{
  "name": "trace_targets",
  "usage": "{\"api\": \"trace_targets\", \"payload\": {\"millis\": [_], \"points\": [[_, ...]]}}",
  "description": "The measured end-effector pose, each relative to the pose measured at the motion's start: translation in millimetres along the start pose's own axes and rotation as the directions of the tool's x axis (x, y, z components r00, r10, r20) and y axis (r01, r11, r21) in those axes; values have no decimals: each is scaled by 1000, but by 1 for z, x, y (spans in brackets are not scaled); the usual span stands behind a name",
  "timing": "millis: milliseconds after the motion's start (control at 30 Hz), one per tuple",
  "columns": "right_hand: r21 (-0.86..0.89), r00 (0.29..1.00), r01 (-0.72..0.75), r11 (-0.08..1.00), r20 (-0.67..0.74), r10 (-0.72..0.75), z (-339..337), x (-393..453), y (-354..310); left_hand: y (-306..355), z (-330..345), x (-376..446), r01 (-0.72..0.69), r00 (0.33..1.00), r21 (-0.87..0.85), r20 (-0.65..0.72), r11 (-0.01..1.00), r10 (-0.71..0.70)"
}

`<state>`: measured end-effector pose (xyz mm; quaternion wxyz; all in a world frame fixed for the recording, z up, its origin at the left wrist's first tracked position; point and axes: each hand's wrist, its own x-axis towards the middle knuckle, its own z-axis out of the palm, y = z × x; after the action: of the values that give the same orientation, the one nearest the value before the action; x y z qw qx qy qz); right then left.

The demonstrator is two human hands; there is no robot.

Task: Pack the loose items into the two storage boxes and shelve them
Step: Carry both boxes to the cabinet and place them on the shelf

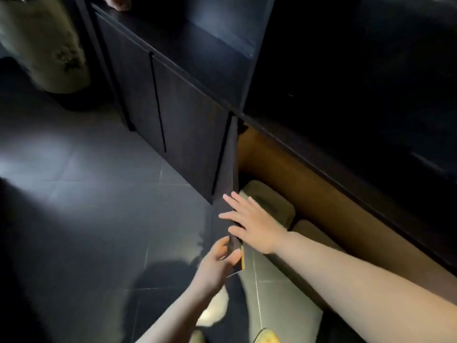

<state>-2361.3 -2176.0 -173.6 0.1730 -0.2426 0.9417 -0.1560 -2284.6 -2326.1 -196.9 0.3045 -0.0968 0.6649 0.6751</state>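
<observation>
Hands both on the open cabinet door, seen edge-on from above in a pretty dim room. Right hand laid flat against the door's edge, fingers straight and spread, reaching from the inner side. Left hand lower down, curled round the bottom corner of the same door, thumb on the inner side by the yellowish edge strip, fingers on the outer face. So: one flat and relaxed, one actually gripping.

Storage boxes already down inside the open compartment, two pale beige fabric-looking shapes sitting one right behind the other on the floor of the cabinet, against a warm brown interior wall. Nearer one mostly hidden behind the right forearm, so can't tell much about it.

Rest of the cabinet dark, with two more closed doors off to the left and an open shelf up top. Dark tiled floor with a bright reflection patch. Big pale vase with a floral pattern standing at the top left. Light slippers visible at the bottom, blurry.
</observation>
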Motion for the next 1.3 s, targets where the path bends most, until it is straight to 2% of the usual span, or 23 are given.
{"api": "trace_targets", "payload": {"millis": [67, 233, 300, 333, 400, 467, 600, 700, 767, 833, 900, 967, 1000, 1067, 1167, 1233, 1300], "points": [[-49, 997, -68, 997, 24, 69, -15, -30, 32, 4, 42, 12, -20, 996, 151, 86, 988, 7], [-235, 931, -366, 901, -89, 355, -46, -83, 89, 38, 119, 44, -207, 942, 355, 325, 912, 87], [-172, 882, -468, 867, -161, 444, -49, -103, 100, 45, 137, 51, -234, 913, 377, 403, 896, 69], [-67, 845, -517, 854, -203, 495, -49, -116, 102, 45, 144, 53, -223, 900, 383, 433, 897, 39], [212, 731, -574, 791, -302, 612, -43, -145, 98, 46, 153, 60, -175, 889, 411, 457, 895, -36], [403, 600, -592, 698, -357, 716, -27, -183, 87, 53, 164, 71, -127, 893, 440, 441, 889, -91], [507, 469, -615, 604, -380, 797, 10, -261, 59, 76, 185, 95, -85, 951, 402, 306, 912, -46], [582, 264, -663, 471, -407, 874, 21, -317, 47, 70, 202, 78, -84, 944, 434, 324, 897, -68], [585, 117, -726, 361, -412, 903, 30, -361, 42, 49, 221, 42, -147, 900, 459, 430, 876, -75], [532, -49, -830, 168, -371, 927, 45, -415, 36, 19, 247, -2, -223, 840, 491, 536, 842, -90], [460, -220, -885, -69, -284, 933, 66, -466, 25, -15, 272, -42, -306, 772, 531, 624, 790, -121], [482, -340, -843, -239, -132, 931, 90, -506, 10, -50, 293, -77, -380, 683, 567, 705, 730, -192], [525, -355, -802, -283, -38, 934, 102, -518, 3, -66, 302, -92, -422, 645, 579, 733, 697, -217], [625, -324, -714, -314, 102, 940, 117, -524, -11, -87, 313, -116, -470, 620, 612, 742, 635, -256], [669, -290, -696, -260, 70, 955, 129, -519, -26, -109, 324, -139, -457, 632, 664, 711, 591, -310], [640, -262, -734, -228, 44, 964, 128, -515, -29, -119, 324, -145, -439, 631, 661, 709, 608, -316], [599, -177, -786, -152, 19, 984, 126, -508, -34, -123, 318, -148, -382, 641, 643, 702, 664, -311]]}}
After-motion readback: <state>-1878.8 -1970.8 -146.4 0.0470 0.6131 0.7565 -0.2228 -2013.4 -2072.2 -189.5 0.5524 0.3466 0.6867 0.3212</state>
